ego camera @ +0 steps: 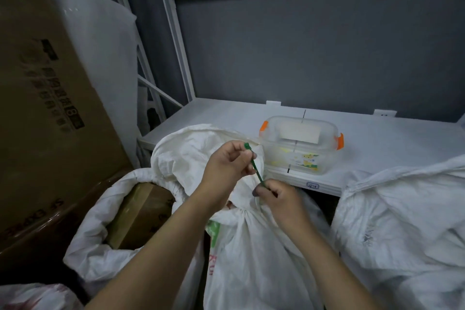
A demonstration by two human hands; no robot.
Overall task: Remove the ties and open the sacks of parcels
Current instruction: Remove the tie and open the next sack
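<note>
**Grip state**
- The left grip (226,162) is closed in a pinch on the upper part of the thin green plastic tie (258,173). The tie's thick head projects above the fingertips.
- The right grip (279,197) is closed in a pinch on the lower end of the tie.

**Position of the task items**
- The tie runs straight from the left grip down towards 5 o'clock into the right grip.
- The right grip sits against the gathered neck of the white woven sack with green and red print (256,254), at frame centre. The sack body hangs towards 6 o'clock.
- At 8 o'clock an open white woven sack (95,241) exposes a brown cardboard parcel (141,211).
- At 4 o'clock stands a third crumpled white sack (402,229).

**Surroundings**
- A clear plastic box with orange latches (299,156) sits on the white shelf (390,143), at 1 o'clock from the grips.
- A large brown cardboard carton (45,113) leans at 9 o'clock.

**Limits of visibility**
- The right fingers cover the lower end of the tie; whether it encircles the neck cannot be told.
- The contents of the centre and right sacks are hidden.
- The carton print and the shelf-edge label are too blurred to read.
- Both forearms and the right sack are cut off by the frame edges.
</note>
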